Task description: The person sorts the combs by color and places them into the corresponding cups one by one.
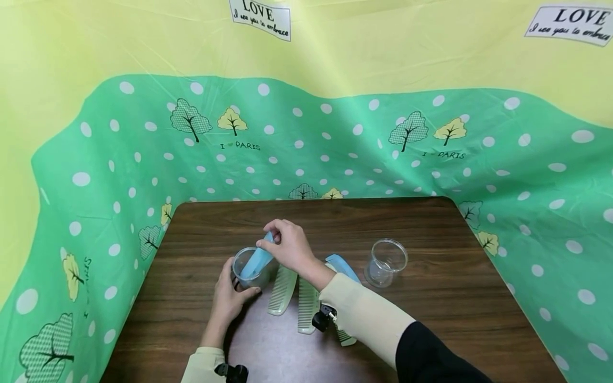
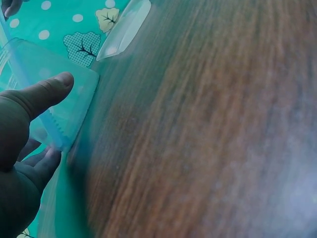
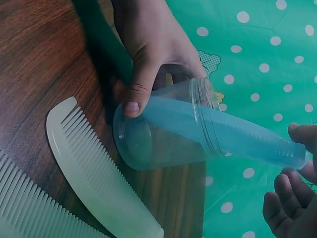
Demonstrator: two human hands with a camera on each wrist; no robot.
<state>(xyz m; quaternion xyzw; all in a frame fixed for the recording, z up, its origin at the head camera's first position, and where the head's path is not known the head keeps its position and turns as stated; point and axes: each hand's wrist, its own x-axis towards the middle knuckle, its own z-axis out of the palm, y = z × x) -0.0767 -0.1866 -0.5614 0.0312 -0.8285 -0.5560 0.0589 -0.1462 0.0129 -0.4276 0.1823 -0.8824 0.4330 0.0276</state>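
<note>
Blue comb (image 1: pixel 257 263), one of two, in right fingers' (image 1: pixel 279 224) pinch, left fingers (image 1: pixel 225 277) round one of two cups (image 3: pixel 173 152)

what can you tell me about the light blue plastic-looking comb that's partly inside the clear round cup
The light blue plastic-looking comb is long, slim and gently curved, somewhat translucent, with teeth along one long edge. It stands tilted in the clear round cup, its lower end inside and its upper end sticking out past the rim, leaning toward the person's right. The person's right hand pinches that upper end. Whether the lower end rests on the cup's bottom is hard to tell.
</note>
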